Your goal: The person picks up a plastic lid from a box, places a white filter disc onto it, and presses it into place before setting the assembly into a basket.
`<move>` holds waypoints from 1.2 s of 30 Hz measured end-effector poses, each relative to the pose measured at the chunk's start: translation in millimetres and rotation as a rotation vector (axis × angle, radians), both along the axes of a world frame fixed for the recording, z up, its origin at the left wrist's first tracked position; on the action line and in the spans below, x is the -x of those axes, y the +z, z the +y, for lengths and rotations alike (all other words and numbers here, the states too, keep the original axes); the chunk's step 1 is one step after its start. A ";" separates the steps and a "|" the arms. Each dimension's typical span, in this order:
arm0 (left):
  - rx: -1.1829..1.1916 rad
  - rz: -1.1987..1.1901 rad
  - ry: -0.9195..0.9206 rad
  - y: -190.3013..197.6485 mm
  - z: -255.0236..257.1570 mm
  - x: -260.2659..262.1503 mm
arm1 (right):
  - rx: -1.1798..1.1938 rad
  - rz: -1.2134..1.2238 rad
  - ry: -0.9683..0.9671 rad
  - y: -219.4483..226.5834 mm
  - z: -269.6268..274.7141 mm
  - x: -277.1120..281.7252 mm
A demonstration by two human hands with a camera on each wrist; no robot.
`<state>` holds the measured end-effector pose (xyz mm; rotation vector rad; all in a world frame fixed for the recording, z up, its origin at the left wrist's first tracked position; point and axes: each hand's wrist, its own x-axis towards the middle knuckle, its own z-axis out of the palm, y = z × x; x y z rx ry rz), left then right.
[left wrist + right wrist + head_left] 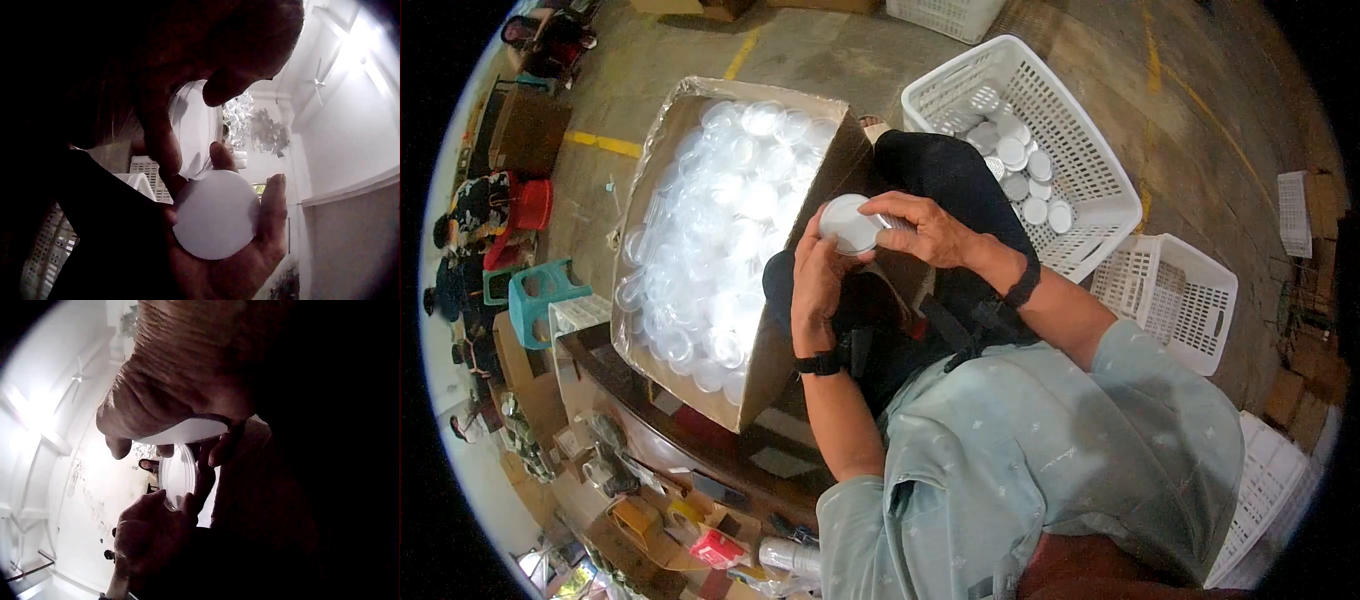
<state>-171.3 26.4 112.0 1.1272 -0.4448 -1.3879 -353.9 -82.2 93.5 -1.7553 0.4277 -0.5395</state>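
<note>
My left hand [817,275] grips a clear round plastic lid [847,224] by its edge, above my lap. In the right wrist view this lid [177,474] shows a ridged, see-through rim. From the other side my right hand [941,238] reaches to the lid, fingertips right at its face. A flat white disc [217,214] lies against the right palm, with the thumb and fingers curled round its edge. Left of my hands stands a cardboard box [800,215] filled with clear round plastic pieces [740,190].
A white perforated basket [1090,150] on the floor at the right holds several round white and grey pieces [1012,152]. Beside it stands a smaller white crate [1190,300]. A teal stool [540,300] and a cluttered table with a yellow tape dispenser [638,522] are at the left.
</note>
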 end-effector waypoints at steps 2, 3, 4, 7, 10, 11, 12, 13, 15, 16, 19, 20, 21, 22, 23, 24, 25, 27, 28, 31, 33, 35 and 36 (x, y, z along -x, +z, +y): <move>0.006 -0.061 0.022 -8.1 -0.1 -2.1 | -0.004 -0.011 -0.016 -5.0 1.2 -1.0; 0.011 -0.121 0.046 -11.4 -0.9 -2.6 | 0.025 -0.031 -0.019 -6.5 3.0 -1.9; 0.013 -0.122 0.045 -14.9 -1.4 -1.7 | 0.055 -0.051 -0.021 -7.4 4.4 -2.4; -0.023 -0.302 0.108 -20.1 -2.6 2.1 | 0.093 -0.013 -0.020 -6.0 5.8 -2.2; -0.026 -0.366 0.117 -18.8 -2.2 3.7 | 0.076 -0.005 -0.005 -3.5 5.8 -0.9; -0.022 -0.352 0.131 -17.2 -2.0 4.3 | 0.076 -0.008 -0.006 -4.1 5.4 -0.8; -0.019 -0.339 0.145 -15.5 -2.1 4.8 | 0.061 -0.018 -0.003 -6.0 4.8 -0.5; -0.018 -0.342 0.145 -14.6 -2.7 5.1 | 0.045 -0.028 0.001 -7.7 4.1 -0.5; 0.000 -0.267 0.165 -13.0 -4.6 4.9 | 0.025 -0.032 0.006 -9.9 2.3 -1.1; 0.000 -0.271 0.163 -14.2 -4.8 4.2 | 0.003 -0.031 0.010 -10.0 1.7 -1.1; -0.052 -0.416 0.177 -22.3 -5.0 1.8 | 0.009 -0.017 0.037 -5.0 5.1 0.9; -0.058 -0.376 0.207 -24.7 -5.4 1.0 | 0.009 -0.020 0.033 -3.4 5.7 1.7; -0.064 -0.335 0.237 -24.5 -6.5 1.0 | 0.000 -0.023 0.046 -2.0 5.9 2.0; -0.063 -0.337 0.234 -24.4 -6.9 1.6 | -0.009 -0.026 0.059 -1.2 5.9 2.6; -0.056 -0.294 0.257 -24.3 -6.5 2.3 | -0.009 -0.029 0.057 -1.4 6.0 3.1; -0.050 -0.251 0.280 -24.2 -6.3 2.6 | 0.019 -0.040 0.060 -2.0 6.0 3.5; -0.050 -0.254 0.278 -24.5 -6.4 2.6 | 0.047 -0.052 0.063 -2.8 6.2 3.7; 0.005 -0.248 0.243 -25.8 -7.2 2.2 | 0.053 -0.062 0.065 -6.1 6.1 2.9; 0.005 -0.251 0.241 -26.8 -7.5 2.9 | 0.060 -0.069 0.067 -7.1 6.0 2.6; -0.005 -0.344 0.240 -29.9 -7.6 5.0 | 0.096 -0.064 0.047 -5.8 10.4 2.3; -0.005 -0.354 0.275 -29.7 -8.3 5.5 | 0.094 -0.042 0.054 -2.6 10.2 3.3; -0.019 -0.329 0.284 -27.5 -7.7 5.6 | 0.090 -0.019 0.064 -0.4 10.7 3.3; -0.033 -0.305 0.294 -26.6 -7.5 5.5 | 0.087 -0.013 0.065 0.3 11.2 2.9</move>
